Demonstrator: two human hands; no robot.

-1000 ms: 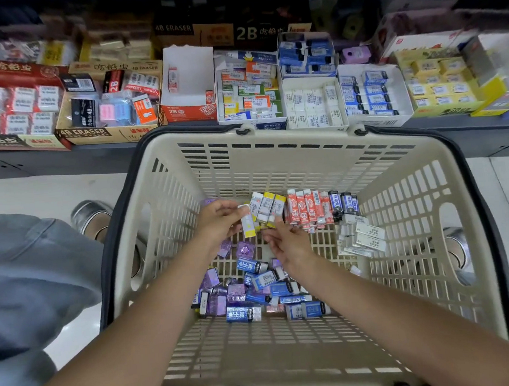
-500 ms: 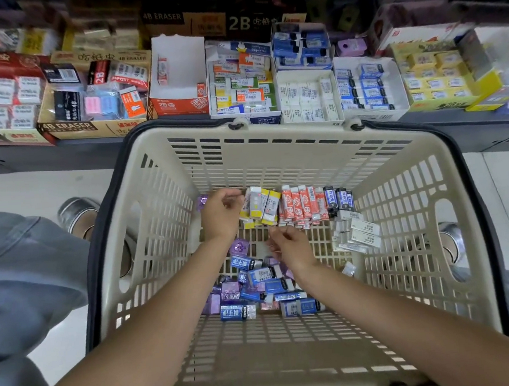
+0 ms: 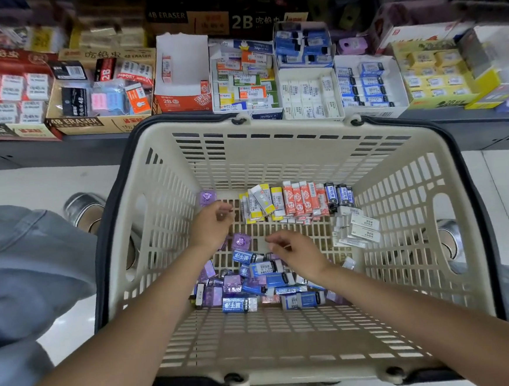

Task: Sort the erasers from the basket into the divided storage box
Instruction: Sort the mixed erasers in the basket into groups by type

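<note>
Reaching down into a beige slatted basket, both forearms enter from the near rim. Right hand hovers low over the floor slats, fingers loosely curled, holding nothing. Directly beneath and behind its wrist: loose heap of blue erasers and purple erasers, jumbled, touching one another. Left hand sits a little farther in and to the left of the right hand, fingers bent inward, tips close together; cannot tell whether anything is pinched. Just beyond the left hand's fingertips, yellow-and-white erasers stand on edge in a row against the far wall. Right of those, touching, a row of red-and-white erasers, then dark blue erasers. White erasers lie stacked right of the right hand, near the side wall. One purple piece rests apart, beyond the left hand. Past the basket: shelf carrying open eraser cartons.
</note>
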